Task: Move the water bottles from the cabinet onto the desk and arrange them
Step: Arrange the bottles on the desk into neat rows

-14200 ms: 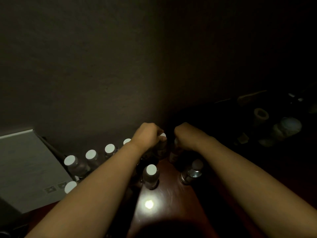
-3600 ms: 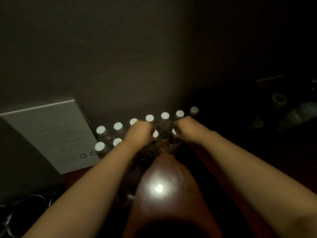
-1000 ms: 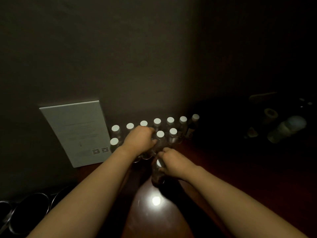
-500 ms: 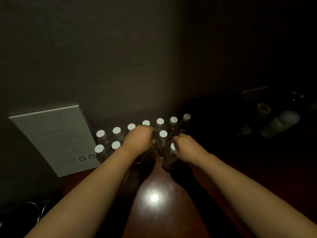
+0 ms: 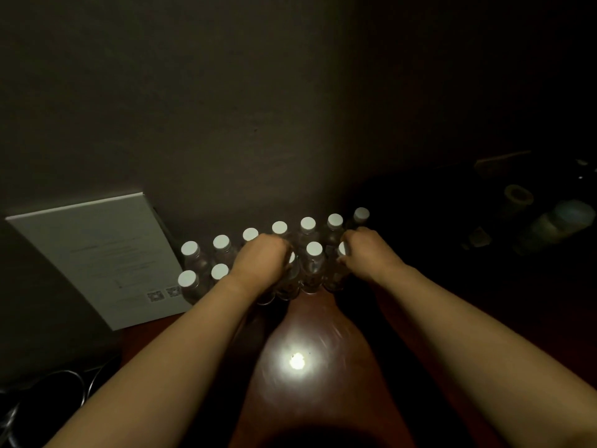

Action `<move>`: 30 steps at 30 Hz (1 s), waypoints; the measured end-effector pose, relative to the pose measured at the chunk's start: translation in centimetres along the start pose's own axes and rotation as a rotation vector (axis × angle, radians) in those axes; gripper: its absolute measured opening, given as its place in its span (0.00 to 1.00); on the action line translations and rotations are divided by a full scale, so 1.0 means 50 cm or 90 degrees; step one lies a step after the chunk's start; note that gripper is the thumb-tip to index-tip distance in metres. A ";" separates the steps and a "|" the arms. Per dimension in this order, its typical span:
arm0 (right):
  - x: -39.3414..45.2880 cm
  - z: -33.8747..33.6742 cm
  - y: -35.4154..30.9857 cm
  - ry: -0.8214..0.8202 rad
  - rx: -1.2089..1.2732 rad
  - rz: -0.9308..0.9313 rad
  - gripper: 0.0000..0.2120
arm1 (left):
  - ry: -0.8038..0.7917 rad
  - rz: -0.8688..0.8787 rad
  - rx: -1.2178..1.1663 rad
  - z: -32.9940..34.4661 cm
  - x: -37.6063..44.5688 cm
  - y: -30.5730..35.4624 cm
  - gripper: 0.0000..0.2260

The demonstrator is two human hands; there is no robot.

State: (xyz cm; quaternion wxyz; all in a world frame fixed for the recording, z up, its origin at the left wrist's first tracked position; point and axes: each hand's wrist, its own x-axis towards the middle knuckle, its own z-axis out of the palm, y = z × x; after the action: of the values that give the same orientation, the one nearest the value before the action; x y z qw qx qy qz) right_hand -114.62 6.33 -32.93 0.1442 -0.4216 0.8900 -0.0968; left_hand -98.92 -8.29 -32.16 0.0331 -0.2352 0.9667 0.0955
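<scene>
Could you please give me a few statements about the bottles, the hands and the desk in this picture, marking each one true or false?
1. The water bottles stand upright with white caps. True.
2. The bottles form two rows beside the wall. True.
3. The right hand rests flat on the desk, away from the bottles. False: it grips the bottle at the right end of the front row.
4. The white board lies right of the bottles. False: it leans left of them.
5. The left hand is on front-row bottles. True.
</scene>
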 end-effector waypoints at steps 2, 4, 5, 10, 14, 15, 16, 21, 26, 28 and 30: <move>0.007 0.001 -0.001 -0.005 0.000 0.001 0.17 | 0.001 0.008 0.002 0.000 0.002 -0.001 0.06; 0.013 0.002 -0.001 -0.010 -0.002 0.005 0.18 | -0.003 0.012 0.005 0.000 0.004 -0.002 0.06; 0.015 0.003 -0.001 -0.013 -0.004 0.006 0.18 | -0.005 0.010 0.004 0.000 0.006 -0.002 0.07; 0.024 0.005 -0.002 -0.008 -0.007 0.010 0.17 | -0.003 0.000 0.006 0.001 0.010 -0.005 0.07; 0.028 0.003 -0.003 -0.009 -0.007 0.014 0.18 | -0.002 0.002 0.000 -0.001 0.009 -0.005 0.07; 0.029 0.003 -0.003 -0.009 -0.007 0.012 0.19 | 0.001 0.004 -0.002 -0.001 0.009 -0.005 0.07; 0.029 0.002 -0.004 -0.011 -0.008 0.012 0.19 | 0.006 0.003 -0.007 0.000 0.008 -0.005 0.07; 0.029 -0.009 -0.012 -0.034 -0.022 0.013 0.21 | 0.024 0.014 -0.002 0.001 -0.002 0.004 0.06; 0.013 -0.044 -0.019 -0.064 -0.052 0.030 0.27 | 0.042 0.004 -0.013 -0.022 -0.026 0.010 0.11; -0.001 -0.067 -0.024 -0.039 -0.062 0.028 0.25 | 0.056 -0.004 -0.022 -0.041 -0.039 0.011 0.11; -0.018 -0.093 -0.035 -0.009 -0.081 0.011 0.22 | 0.065 -0.008 -0.024 -0.065 -0.055 0.011 0.12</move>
State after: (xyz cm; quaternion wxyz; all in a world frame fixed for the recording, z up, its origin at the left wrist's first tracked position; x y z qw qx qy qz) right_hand -114.36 6.18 -27.86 0.1243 -0.4229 0.8969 -0.0355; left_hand -96.79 -7.23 -28.56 -0.0199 -0.2465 0.9636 0.1017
